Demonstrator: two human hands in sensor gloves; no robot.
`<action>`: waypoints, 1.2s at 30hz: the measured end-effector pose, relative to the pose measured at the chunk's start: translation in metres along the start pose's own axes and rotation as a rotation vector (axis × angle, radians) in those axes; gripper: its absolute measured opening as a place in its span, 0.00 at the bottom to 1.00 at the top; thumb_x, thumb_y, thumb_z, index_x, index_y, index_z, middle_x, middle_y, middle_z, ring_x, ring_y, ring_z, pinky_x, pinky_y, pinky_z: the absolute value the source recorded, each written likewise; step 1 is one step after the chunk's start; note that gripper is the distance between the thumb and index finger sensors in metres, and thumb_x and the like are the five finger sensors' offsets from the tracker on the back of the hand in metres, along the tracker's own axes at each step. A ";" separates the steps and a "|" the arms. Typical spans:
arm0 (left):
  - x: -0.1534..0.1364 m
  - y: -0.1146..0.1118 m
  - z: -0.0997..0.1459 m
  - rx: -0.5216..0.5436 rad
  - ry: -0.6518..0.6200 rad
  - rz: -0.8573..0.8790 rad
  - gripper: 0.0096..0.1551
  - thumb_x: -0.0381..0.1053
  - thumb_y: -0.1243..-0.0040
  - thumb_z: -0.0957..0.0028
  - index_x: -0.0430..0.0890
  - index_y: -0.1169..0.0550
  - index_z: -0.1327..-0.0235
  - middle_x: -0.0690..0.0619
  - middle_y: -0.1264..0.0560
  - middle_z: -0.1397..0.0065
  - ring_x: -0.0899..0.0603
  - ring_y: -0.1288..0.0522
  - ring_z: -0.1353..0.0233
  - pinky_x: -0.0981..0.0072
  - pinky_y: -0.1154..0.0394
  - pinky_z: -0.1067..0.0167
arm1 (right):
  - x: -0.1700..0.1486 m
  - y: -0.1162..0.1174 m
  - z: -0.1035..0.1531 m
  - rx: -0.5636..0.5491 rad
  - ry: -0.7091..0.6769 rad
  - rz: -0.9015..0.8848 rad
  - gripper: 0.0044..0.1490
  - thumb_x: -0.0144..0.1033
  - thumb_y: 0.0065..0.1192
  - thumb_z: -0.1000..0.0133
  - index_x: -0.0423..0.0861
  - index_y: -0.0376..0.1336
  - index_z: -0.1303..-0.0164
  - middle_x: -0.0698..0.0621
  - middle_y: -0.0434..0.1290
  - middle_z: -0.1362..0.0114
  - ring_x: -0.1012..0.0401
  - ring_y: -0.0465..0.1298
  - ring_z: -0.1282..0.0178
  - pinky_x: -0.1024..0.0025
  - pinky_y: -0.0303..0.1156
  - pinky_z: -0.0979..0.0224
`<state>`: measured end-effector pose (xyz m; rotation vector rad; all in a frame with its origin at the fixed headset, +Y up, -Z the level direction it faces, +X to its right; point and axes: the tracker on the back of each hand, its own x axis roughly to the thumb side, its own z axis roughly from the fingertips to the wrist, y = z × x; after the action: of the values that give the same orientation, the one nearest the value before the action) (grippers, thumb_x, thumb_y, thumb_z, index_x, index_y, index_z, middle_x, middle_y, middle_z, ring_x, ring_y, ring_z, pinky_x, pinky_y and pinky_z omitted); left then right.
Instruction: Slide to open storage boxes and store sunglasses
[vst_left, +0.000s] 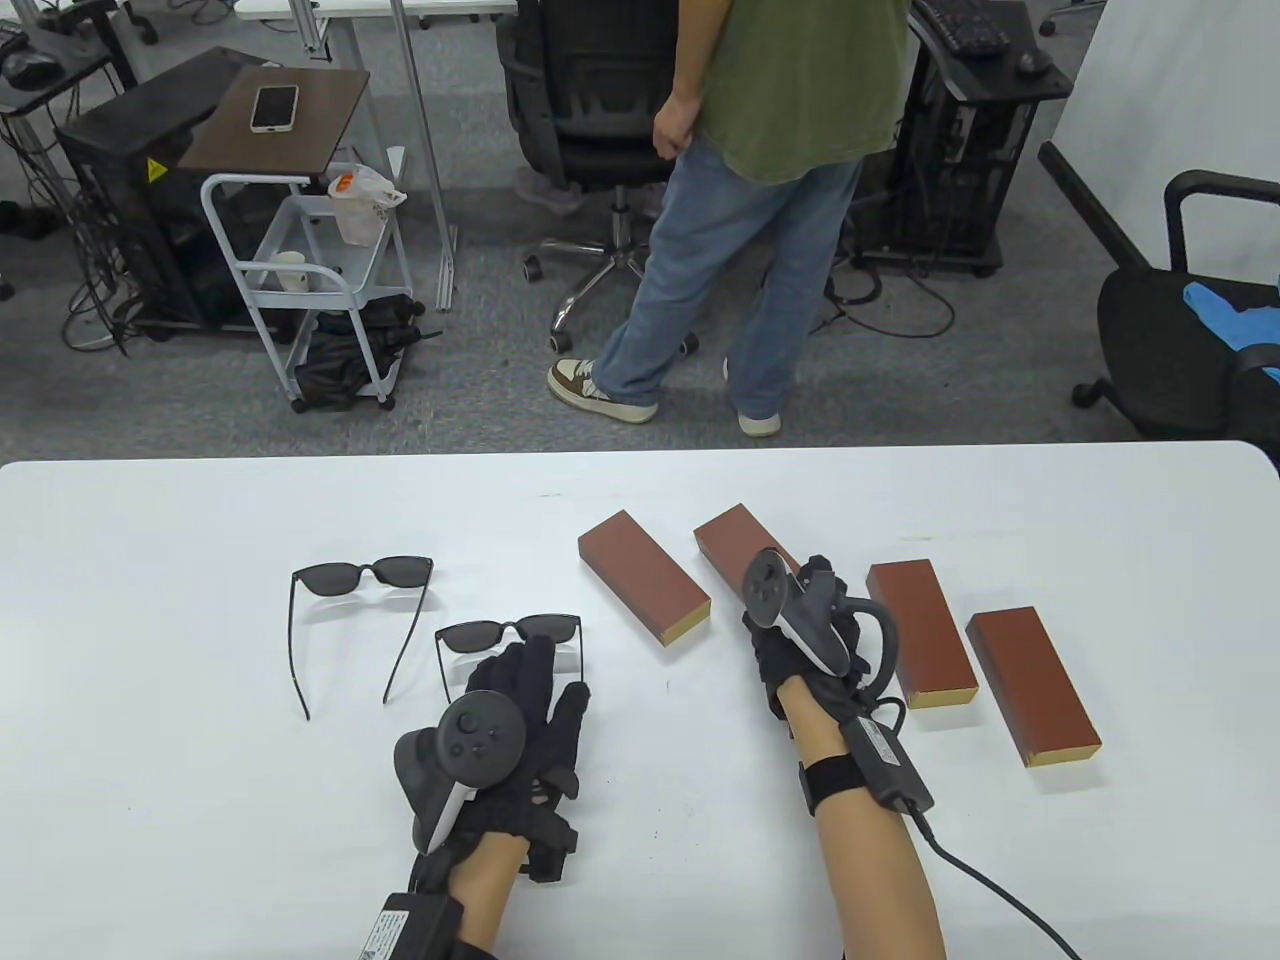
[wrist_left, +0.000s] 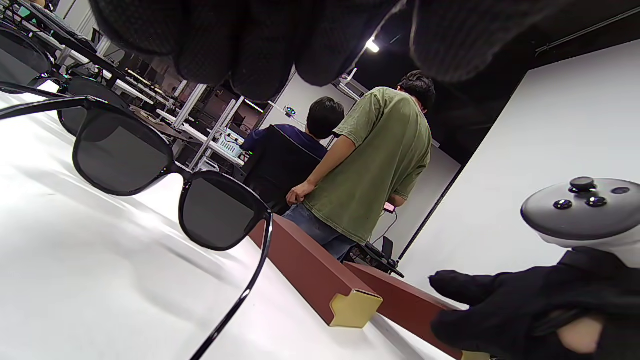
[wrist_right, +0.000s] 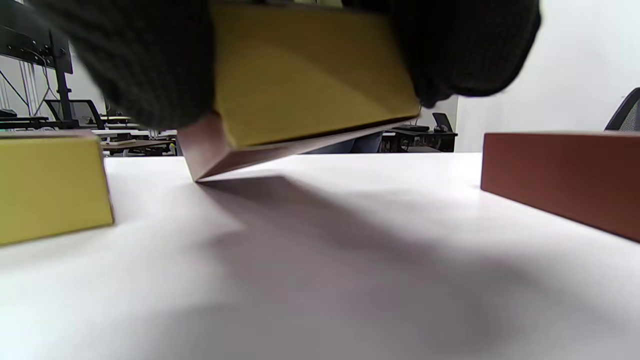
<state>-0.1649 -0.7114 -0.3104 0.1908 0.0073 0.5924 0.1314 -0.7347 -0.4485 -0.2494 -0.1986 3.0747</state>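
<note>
**Second box gripped and tipped, sunglasses under the other hand**

Office floor in grey carpet behind, with a person in a green T-shirt and jeans standing beside a black swivel chair; up front, a white table. Four long reddish-brown storage boxes with yellow end faces in a row at right, long axes running from near to far, yellow ends toward the near edge: first box, second box, third box, fourth box. Right hand curled round the near end of the second box, that end tilted up off the table in the right wrist view, the far end down. Left hand flat, fingers straight, resting over the nearer pair of black-framed dark-lensed sunglasses, lenses pointing away, arms unfolded toward the near edge. Farther pair of the same sunglasses just left of it, likewise unfolded. No readable writing on boxes or glasses.
</note>
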 end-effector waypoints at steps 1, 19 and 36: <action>0.000 0.000 0.000 0.001 0.000 0.000 0.40 0.67 0.44 0.51 0.52 0.28 0.26 0.46 0.29 0.22 0.32 0.34 0.23 0.36 0.34 0.32 | 0.001 0.001 0.000 0.003 -0.001 0.005 0.42 0.54 0.72 0.62 0.62 0.59 0.37 0.34 0.61 0.29 0.38 0.71 0.36 0.50 0.73 0.36; -0.002 0.003 0.000 0.016 0.007 -0.030 0.39 0.67 0.44 0.51 0.52 0.27 0.27 0.46 0.28 0.23 0.32 0.32 0.24 0.36 0.34 0.32 | -0.011 -0.003 0.017 0.130 -0.046 0.061 0.48 0.58 0.71 0.63 0.57 0.55 0.34 0.39 0.59 0.25 0.40 0.67 0.31 0.51 0.70 0.32; -0.002 0.006 -0.001 0.029 -0.020 -0.166 0.46 0.73 0.38 0.56 0.53 0.28 0.25 0.48 0.29 0.22 0.33 0.33 0.24 0.38 0.33 0.32 | -0.054 -0.047 0.117 -0.033 -0.263 -0.093 0.40 0.55 0.68 0.61 0.55 0.61 0.37 0.42 0.64 0.27 0.42 0.69 0.31 0.51 0.70 0.32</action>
<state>-0.1705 -0.7074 -0.3103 0.2218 0.0120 0.4249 0.1673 -0.7056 -0.3195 0.1608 -0.2636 3.0030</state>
